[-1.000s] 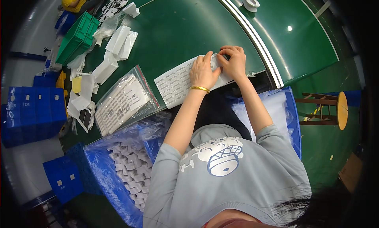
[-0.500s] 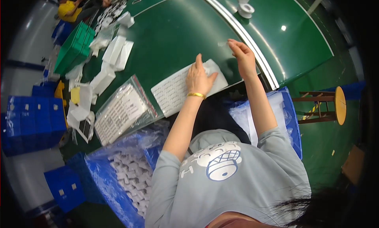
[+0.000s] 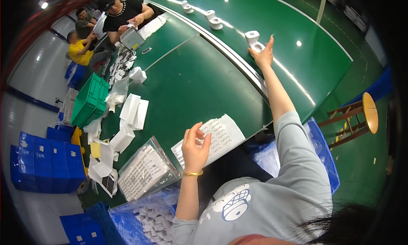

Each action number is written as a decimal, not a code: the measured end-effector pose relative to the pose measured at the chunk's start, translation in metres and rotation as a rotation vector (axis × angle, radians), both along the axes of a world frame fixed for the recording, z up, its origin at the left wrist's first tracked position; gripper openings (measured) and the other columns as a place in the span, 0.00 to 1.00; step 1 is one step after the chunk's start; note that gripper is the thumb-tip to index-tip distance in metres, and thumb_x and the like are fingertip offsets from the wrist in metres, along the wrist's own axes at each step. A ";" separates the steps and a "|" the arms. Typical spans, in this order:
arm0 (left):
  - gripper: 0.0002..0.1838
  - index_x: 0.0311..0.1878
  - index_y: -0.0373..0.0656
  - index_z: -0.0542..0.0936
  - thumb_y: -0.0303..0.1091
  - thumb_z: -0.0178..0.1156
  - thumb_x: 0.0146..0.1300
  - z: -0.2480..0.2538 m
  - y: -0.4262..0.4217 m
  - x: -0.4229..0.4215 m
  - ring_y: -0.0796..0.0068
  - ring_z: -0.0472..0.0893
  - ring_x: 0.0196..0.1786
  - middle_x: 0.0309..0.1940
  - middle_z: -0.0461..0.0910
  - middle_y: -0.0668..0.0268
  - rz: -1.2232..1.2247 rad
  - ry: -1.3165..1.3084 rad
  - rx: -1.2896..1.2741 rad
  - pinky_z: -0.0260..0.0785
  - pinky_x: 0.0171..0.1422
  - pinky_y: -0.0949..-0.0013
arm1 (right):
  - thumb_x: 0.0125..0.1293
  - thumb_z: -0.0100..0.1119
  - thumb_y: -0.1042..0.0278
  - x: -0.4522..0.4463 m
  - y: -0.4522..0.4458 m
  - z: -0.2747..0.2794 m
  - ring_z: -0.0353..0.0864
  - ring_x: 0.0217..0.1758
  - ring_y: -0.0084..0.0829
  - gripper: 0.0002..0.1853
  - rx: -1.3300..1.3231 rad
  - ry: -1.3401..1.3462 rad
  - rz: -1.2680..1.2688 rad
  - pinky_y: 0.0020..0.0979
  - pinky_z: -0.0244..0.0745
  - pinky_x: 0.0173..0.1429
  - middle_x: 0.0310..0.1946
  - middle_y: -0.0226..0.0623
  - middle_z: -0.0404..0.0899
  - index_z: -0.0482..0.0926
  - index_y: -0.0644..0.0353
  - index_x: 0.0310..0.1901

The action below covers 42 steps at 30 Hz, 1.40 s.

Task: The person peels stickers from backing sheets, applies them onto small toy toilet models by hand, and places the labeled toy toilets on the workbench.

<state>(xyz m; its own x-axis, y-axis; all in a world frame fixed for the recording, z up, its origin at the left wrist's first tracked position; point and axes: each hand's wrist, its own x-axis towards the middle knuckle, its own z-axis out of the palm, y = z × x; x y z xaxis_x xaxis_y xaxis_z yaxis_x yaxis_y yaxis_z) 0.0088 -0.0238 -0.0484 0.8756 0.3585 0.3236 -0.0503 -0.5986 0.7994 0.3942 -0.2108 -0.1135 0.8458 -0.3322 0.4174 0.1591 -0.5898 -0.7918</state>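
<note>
My right hand (image 3: pixel 264 54) reaches over the green belt beside a white two-part device (image 3: pixel 253 39) with a round ring-like base. Its thumb and forefinger are spread, with the thumb close to the device; whether they touch I cannot make out. A faint, thin clear piece seems to cling at the forefinger's tip. My left hand (image 3: pixel 196 146), with a gold bracelet at the wrist, hovers over a white sheet of printed labels (image 3: pixel 225 136). Its fingers are loosely bent and apart, holding nothing. Left of the sheet lies a clear zip bag (image 3: pixel 148 170) of printed sheets.
More white devices (image 3: pixel 213 20) stand along the belt. A metal rail (image 3: pixel 221 47) divides belt and table. White boxes (image 3: pixel 134 111) and a green crate (image 3: pixel 91 98) line the left side. A co-worker (image 3: pixel 123 15) sits at the far end. Blue bins flank me; a stool (image 3: pixel 365 113) stands right.
My right hand has moved from above the table out over the belt to a white device, its pinch now spread. My left hand has lifted slightly off the label sheet. The view has shifted.
</note>
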 end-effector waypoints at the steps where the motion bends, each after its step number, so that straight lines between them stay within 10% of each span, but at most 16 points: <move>1: 0.18 0.53 0.39 0.76 0.25 0.64 0.58 0.004 0.003 0.000 0.78 0.77 0.37 0.35 0.74 0.66 0.001 0.011 -0.022 0.72 0.36 0.76 | 0.39 0.77 0.54 0.000 -0.001 0.001 0.73 0.57 0.49 0.62 0.020 0.029 0.032 0.43 0.67 0.62 0.56 0.49 0.72 0.41 0.50 0.71; 12: 0.33 0.69 0.38 0.54 0.25 0.58 0.64 0.024 -0.008 0.013 0.62 0.69 0.65 0.66 0.61 0.53 -0.062 -0.285 -0.175 0.69 0.62 0.62 | 0.41 0.78 0.65 -0.292 0.036 0.062 0.81 0.47 0.39 0.59 0.388 -0.140 0.890 0.38 0.75 0.53 0.47 0.47 0.77 0.43 0.59 0.69; 17: 0.18 0.56 0.36 0.71 0.28 0.59 0.64 -0.005 -0.012 -0.050 0.63 0.78 0.52 0.51 0.76 0.53 0.010 -0.089 -0.234 0.72 0.53 0.66 | 0.42 0.77 0.67 -0.378 0.016 0.058 0.78 0.48 0.33 0.59 0.598 0.206 0.993 0.32 0.71 0.54 0.51 0.44 0.75 0.41 0.59 0.70; 20: 0.17 0.57 0.36 0.71 0.31 0.55 0.68 -0.017 -0.015 -0.088 0.72 0.75 0.52 0.50 0.76 0.59 -0.023 -0.132 -0.525 0.68 0.56 0.71 | 0.50 0.70 0.75 -0.383 0.005 0.055 0.75 0.49 0.27 0.44 1.057 0.364 1.107 0.25 0.69 0.49 0.56 0.41 0.71 0.54 0.57 0.66; 24: 0.17 0.59 0.36 0.70 0.33 0.51 0.71 -0.029 -0.019 -0.133 0.78 0.74 0.51 0.50 0.75 0.63 -0.020 0.026 -0.682 0.66 0.56 0.75 | 0.62 0.61 0.72 -0.389 0.001 0.056 0.70 0.42 0.18 0.03 1.060 0.672 0.968 0.21 0.65 0.45 0.54 0.35 0.73 0.80 0.62 0.35; 42: 0.19 0.62 0.36 0.68 0.36 0.47 0.73 -0.038 -0.046 -0.165 0.73 0.79 0.50 0.52 0.76 0.59 0.067 0.093 -1.084 0.74 0.51 0.72 | 0.58 0.66 0.73 -0.440 0.010 0.017 0.73 0.55 0.27 0.04 1.102 1.053 1.077 0.30 0.68 0.59 0.59 0.36 0.68 0.84 0.64 0.33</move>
